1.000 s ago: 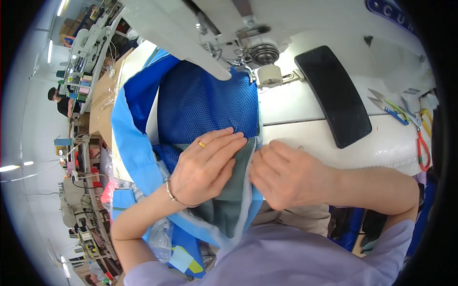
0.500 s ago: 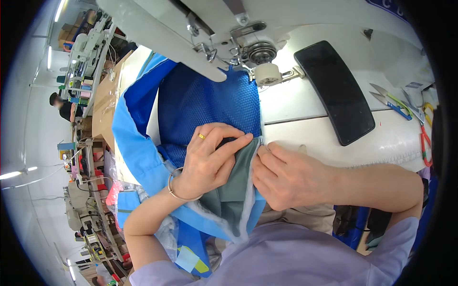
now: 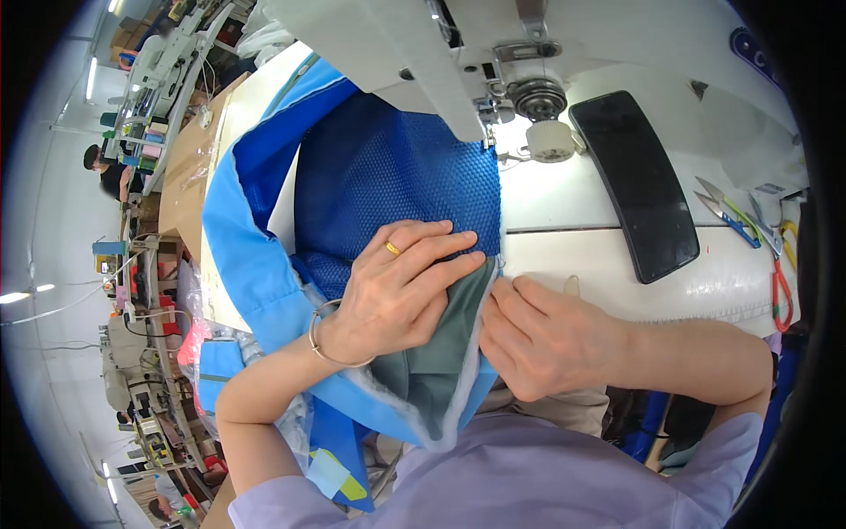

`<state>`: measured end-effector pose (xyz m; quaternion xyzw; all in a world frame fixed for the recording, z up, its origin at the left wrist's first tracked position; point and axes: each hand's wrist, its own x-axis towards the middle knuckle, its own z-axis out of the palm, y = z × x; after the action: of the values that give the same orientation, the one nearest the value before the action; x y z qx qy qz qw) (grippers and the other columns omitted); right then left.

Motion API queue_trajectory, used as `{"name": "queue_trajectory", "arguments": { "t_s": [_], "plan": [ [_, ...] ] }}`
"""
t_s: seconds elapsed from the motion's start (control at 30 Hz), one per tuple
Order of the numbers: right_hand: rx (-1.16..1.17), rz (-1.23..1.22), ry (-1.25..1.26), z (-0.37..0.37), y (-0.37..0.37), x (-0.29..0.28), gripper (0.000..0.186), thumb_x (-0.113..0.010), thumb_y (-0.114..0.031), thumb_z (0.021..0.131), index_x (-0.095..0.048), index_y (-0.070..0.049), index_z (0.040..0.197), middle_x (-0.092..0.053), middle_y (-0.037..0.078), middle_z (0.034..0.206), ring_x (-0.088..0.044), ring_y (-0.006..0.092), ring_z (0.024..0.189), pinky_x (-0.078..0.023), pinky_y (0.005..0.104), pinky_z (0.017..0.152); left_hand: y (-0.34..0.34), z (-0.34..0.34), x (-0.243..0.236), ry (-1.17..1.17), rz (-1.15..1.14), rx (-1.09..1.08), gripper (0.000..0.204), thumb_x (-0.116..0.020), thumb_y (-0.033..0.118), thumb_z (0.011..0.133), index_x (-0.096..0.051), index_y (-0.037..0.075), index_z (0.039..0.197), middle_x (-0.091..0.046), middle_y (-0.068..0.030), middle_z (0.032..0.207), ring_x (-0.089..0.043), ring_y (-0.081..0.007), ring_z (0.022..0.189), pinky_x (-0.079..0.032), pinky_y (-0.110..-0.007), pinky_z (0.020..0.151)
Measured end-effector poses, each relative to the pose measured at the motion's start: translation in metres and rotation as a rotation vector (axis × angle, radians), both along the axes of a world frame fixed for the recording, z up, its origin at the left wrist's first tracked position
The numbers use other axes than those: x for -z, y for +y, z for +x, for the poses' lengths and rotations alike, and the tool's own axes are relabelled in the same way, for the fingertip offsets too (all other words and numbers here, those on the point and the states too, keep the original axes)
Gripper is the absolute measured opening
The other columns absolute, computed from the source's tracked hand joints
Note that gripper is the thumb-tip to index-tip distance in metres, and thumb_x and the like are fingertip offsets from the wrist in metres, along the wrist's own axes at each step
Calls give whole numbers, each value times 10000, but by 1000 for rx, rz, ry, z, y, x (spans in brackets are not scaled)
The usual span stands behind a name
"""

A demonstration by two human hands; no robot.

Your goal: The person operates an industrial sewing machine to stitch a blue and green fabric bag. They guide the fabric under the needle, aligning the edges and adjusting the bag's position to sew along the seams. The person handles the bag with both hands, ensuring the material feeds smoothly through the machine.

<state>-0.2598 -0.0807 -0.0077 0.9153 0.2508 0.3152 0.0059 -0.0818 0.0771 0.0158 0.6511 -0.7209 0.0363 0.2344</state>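
A fabric piece in light blue, with dark blue mesh (image 3: 397,176) and a grey-green panel (image 3: 432,366), lies across the sewing machine table toward my lap. The mesh's far right corner is at the sewing machine's needle area (image 3: 490,141). My left hand (image 3: 401,286), wearing a ring and a bracelet, rests on the mesh and grey-green panel with its fingers stretched out and slightly apart; its thumb is hidden. Close to its fingertips, my right hand (image 3: 546,339) is closed, pinching the fabric's right edge where the panel meets the mesh.
The sewing machine head (image 3: 397,53) overhangs the fabric's far side. On the right are a black phone-like slab (image 3: 634,185), scissors (image 3: 727,212) and red-handled scissors (image 3: 781,295). Cardboard (image 3: 192,176) borders the table's left. Farther left, another person (image 3: 106,172) is near other sewing machines.
The view has shifted, so the machine head sits farther right and higher. My left fingers lie straighter and flatter on the mesh. The right hand keeps its pinch on the edge.
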Motion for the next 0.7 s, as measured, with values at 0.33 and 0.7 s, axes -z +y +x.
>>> {"name": "queue_trajectory", "arguments": {
  "t_s": [0.33,0.7],
  "plan": [
    [-1,9,83,-3,-1,-5,250,-657,-179,756,-716,46,845,-719,195,925,-695,313,920,-545,375,786,-7,1,-3,39,35,0,525,-663,-44,689,-743,70,1195,-710,-105,1171,-674,-319,1035,-515,-403,878],
    [74,244,-161,8,3,-9,239,-708,-142,788,-754,22,955,-710,154,975,-693,286,934,-576,389,798,-16,1,-5,-100,55,-28,518,-711,69,766,-697,68,1284,-675,-108,1353,-621,-328,1153,-482,-457,1020]
  ]
}}
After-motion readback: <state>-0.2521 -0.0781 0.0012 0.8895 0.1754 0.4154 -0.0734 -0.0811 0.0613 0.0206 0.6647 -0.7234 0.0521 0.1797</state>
